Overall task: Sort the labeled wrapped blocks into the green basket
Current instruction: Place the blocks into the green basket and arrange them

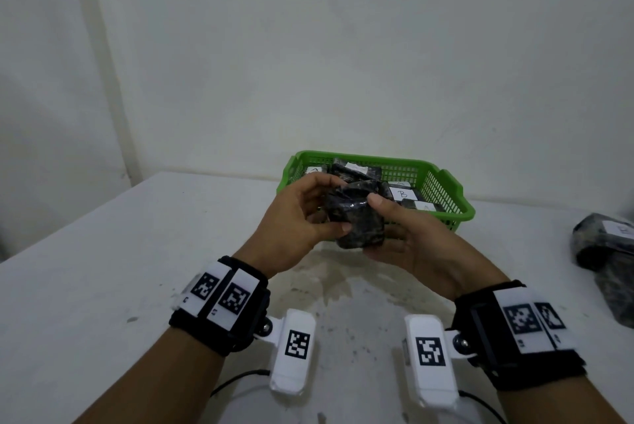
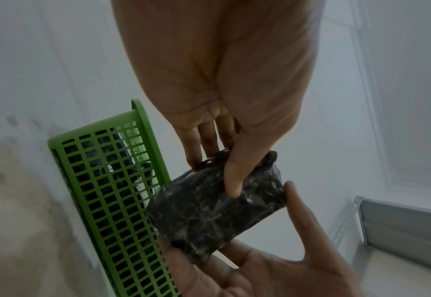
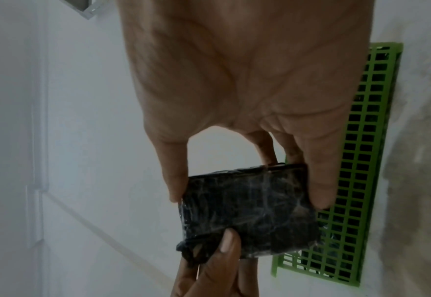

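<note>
From the head view, you have one dark wrapped block [image 1: 356, 217] in mid-frame, held over the table [image 1: 103, 286] just in front of the green basket [image 1: 456, 190]. Your left hand [image 1: 302, 221] pinches its left side and your right hand [image 1: 408, 238] cups it from below, thumb on top. No label shows on the side facing you, so turn it until you can read the letter before you place it. Labelled blocks already fill much of the basket; the bare mesh at its upper right looks like the best room. More wrapped blocks [image 1: 607, 252] wait at the right edge of the frame.

In the left wrist view, your left thumb presses the block [image 2: 214, 211] at centre, with the basket wall [image 2: 112, 180] close at lower left: lift over that rim.

In the right wrist view, your right fingers [image 3: 318, 180] grip the block [image 3: 247, 215] at lower centre, the basket [image 3: 357, 160] just behind it at right.
</note>
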`<move>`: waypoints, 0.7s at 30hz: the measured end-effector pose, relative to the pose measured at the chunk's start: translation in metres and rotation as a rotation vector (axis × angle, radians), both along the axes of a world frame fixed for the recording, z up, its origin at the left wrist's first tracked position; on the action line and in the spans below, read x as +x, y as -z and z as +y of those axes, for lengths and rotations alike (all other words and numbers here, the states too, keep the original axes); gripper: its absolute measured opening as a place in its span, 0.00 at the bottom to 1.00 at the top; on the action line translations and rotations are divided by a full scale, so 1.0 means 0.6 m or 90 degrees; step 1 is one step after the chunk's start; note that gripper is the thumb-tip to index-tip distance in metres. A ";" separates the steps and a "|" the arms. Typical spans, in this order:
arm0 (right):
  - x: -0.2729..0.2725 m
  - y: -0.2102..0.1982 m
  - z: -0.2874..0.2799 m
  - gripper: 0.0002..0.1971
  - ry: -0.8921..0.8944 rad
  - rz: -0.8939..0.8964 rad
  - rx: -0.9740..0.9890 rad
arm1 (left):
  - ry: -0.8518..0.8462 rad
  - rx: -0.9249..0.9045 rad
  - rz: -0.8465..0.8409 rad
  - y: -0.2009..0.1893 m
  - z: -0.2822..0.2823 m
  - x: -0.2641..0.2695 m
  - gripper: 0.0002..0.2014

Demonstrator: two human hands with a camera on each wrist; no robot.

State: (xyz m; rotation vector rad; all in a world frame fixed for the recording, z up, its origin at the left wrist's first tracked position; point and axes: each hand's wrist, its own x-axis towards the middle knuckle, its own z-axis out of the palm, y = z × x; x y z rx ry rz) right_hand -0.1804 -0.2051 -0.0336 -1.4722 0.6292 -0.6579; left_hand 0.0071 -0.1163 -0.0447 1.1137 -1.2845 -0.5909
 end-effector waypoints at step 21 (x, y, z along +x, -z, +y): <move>0.002 0.016 -0.026 0.56 0.025 -0.086 -0.134 | 0.008 0.080 0.055 0.003 -0.003 -0.001 0.41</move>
